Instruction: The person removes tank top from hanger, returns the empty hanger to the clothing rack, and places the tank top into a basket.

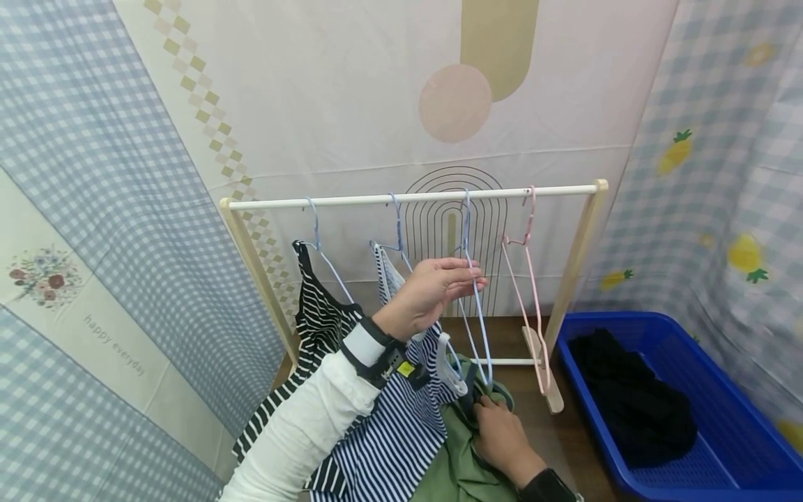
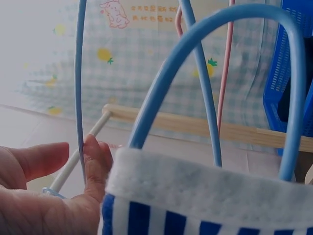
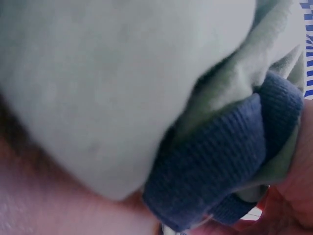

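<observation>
below the white rail [image 1: 276,204], right of its middle, your left hand [image 1: 433,289] touches the third blue hanger [image 1: 484,341] with straight fingers, thumb apart; your right hand [image 1: 502,432] grips the green garment [image 1: 461,446] at its foot. you seem mid-threading; next, ease the hanger fully inside. cloth hides your right fingertips; the hem is cut off.
</observation>
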Demonstrator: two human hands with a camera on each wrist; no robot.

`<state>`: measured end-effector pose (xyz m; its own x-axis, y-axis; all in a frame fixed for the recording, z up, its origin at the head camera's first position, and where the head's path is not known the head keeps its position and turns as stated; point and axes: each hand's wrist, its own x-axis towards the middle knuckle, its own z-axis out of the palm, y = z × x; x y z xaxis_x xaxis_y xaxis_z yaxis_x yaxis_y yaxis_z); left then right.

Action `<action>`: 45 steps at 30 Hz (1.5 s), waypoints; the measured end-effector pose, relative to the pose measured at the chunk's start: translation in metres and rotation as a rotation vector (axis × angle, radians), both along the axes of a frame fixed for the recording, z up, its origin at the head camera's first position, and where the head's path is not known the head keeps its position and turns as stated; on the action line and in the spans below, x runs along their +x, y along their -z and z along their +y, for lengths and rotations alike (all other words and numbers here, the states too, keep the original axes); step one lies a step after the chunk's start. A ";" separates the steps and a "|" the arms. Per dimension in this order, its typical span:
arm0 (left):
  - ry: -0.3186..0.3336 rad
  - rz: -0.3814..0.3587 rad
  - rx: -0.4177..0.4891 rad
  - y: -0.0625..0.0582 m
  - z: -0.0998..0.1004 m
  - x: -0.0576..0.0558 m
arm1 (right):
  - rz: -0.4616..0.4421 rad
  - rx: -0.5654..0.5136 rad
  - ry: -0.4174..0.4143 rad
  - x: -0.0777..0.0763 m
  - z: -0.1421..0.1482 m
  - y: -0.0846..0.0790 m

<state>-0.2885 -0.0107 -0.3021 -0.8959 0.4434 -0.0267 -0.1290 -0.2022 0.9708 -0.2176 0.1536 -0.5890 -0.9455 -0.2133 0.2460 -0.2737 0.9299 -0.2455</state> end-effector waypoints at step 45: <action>-0.359 0.467 -0.174 0.130 -0.077 0.101 | -0.083 -0.078 -0.012 0.004 0.008 -0.007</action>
<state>-0.1875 -0.0882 -0.4320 -0.9231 0.1362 0.3597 0.3647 0.0124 0.9311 -0.2140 0.1616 -0.5822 -0.9608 -0.2082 0.1831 -0.2605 0.9039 -0.3393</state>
